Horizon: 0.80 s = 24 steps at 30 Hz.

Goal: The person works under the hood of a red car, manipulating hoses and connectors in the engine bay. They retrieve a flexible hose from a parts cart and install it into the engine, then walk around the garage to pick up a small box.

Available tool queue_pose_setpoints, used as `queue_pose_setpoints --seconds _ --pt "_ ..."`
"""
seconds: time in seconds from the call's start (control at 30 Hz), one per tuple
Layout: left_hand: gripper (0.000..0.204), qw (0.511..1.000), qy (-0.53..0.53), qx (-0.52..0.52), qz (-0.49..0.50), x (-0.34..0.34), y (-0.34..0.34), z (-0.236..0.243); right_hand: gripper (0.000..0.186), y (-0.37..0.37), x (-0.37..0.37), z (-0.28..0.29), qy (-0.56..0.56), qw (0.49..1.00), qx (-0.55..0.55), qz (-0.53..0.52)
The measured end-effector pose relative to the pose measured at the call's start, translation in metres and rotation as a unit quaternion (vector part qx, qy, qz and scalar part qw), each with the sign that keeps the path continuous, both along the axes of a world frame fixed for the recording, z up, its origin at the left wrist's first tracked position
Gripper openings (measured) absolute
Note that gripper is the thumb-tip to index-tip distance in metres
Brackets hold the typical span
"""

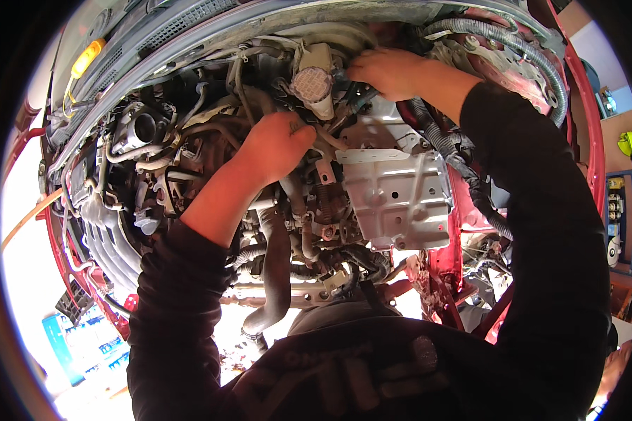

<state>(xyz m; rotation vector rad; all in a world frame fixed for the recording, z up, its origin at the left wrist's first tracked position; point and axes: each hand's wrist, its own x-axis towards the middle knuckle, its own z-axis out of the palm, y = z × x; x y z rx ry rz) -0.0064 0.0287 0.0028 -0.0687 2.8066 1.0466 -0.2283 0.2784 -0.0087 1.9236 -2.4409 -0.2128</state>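
I lean over an open car engine bay. My left hand (282, 145) is closed in a fist low among the hoses, just left of a brake fluid reservoir (312, 85) with a round pale cap. Whatever its fingers grip is hidden. To the right of that cap, my right hand (387, 74) bends its fingers down around something dark that I cannot make out. A thin teal piece (363, 100) shows just below those fingers. Below my right hand lies a grey metal battery tray (397, 193), with a black corrugated conduit (439, 140) along its right side.
A thick black hose (274, 259) runs down the middle. At the left are a round throttle opening (144, 129) and a ribbed intake manifold (105, 224). A yellow object (88, 58) lies on the cowl. Grey ribbed tubing (512, 43) curves at the far right, inside the red fender (588, 119).
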Motion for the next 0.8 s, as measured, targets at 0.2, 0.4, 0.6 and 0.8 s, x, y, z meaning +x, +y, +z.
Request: queue_pose_setpoints --seconds 0.2,0.4,0.6,0.8 --pt "0.049 1.0 -0.016 0.022 0.012 0.0 0.001 -0.001 0.061 0.029 0.065 0.009 0.028 0.987 0.032 -0.152" --pt "0.051 0.999 -0.037 -0.001 -0.003 -0.005 -0.001 -0.007 0.044 0.038 0.115 0.027 -0.023 0.964 0.067 -0.255" --pt "0.051 1.0 0.003 0.005 -0.029 -0.008 -0.006 -0.018 0.038 0.031 0.14 0.037 -0.012 0.939 0.184 -0.29" --pt "0.067 0.991 -0.127 0.035 -0.04 -0.006 -0.005 0.011 0.036 0.033 0.173 0.091 0.028 0.911 0.209 -0.353"
